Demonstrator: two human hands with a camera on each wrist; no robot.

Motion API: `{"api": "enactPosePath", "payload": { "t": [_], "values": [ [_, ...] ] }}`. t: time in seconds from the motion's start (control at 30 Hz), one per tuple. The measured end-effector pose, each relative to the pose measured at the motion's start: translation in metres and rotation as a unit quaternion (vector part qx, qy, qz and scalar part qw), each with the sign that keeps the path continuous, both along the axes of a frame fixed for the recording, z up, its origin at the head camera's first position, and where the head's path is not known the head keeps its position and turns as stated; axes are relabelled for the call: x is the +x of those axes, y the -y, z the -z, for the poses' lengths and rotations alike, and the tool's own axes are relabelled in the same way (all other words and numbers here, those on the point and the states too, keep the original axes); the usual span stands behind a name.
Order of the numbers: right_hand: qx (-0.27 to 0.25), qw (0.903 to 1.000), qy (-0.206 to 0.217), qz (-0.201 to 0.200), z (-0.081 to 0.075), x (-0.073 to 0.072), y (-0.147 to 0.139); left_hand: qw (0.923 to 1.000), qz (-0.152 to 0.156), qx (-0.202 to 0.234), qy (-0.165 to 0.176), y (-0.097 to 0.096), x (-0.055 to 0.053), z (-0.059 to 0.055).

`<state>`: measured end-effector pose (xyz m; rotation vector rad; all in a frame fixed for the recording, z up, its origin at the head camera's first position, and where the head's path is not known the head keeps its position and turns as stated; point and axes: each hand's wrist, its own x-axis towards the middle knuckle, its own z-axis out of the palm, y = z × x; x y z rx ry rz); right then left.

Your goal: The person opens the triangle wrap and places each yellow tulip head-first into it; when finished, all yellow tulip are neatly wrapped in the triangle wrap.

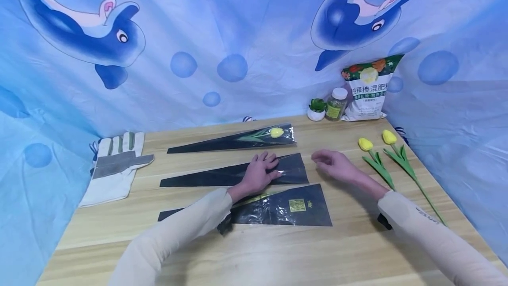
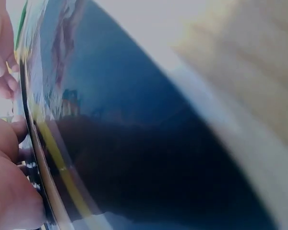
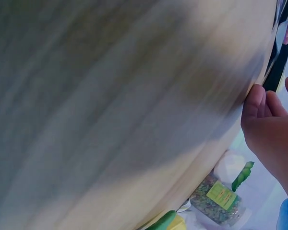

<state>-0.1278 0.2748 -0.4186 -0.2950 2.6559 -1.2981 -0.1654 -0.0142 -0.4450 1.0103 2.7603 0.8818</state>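
Observation:
Three long tapered flower sleeves, dark with a glossy face, lie in rows on the wooden table. My left hand (image 1: 258, 173) presses on the middle sleeve (image 1: 214, 175), fingers spread, near its wide end. Just right of that end, my right hand (image 1: 337, 164) hovers with fingers loosely bent and nothing between them. The far sleeve (image 1: 206, 145) contains a yellow tulip (image 1: 276, 132), its head near the wide opening. Closest to me, the near sleeve (image 1: 274, 215) carries a gold square print; my left forearm covers part of it.
Two loose tulips, a left one (image 1: 365, 144) and a right one (image 1: 389, 137), lie at the table's right side. Behind stand a small potted plant (image 1: 316, 109), a lidded jar (image 1: 336, 104) and a fertilizer bag (image 1: 368, 89). A work glove (image 1: 113, 184) lies at left.

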Motion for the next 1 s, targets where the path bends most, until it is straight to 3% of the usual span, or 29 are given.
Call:
{"api": "enactPosePath", "payload": {
  "t": [0.27,0.57,1.0],
  "values": [
    [-0.007,0.9997,0.007,0.024,-0.005,-0.003,0.004,0.9994,-0.017,0.023,-0.018,-0.004,-0.003,0.002],
    [-0.056,0.9972,0.040,0.030,-0.010,-0.003,0.021,0.9980,-0.038,0.047,-0.018,-0.005,-0.003,0.006],
    [-0.058,0.9953,0.056,0.054,-0.004,-0.010,0.041,0.9927,-0.041,0.110,-0.028,-0.003,0.001,0.007]
  ]
}}
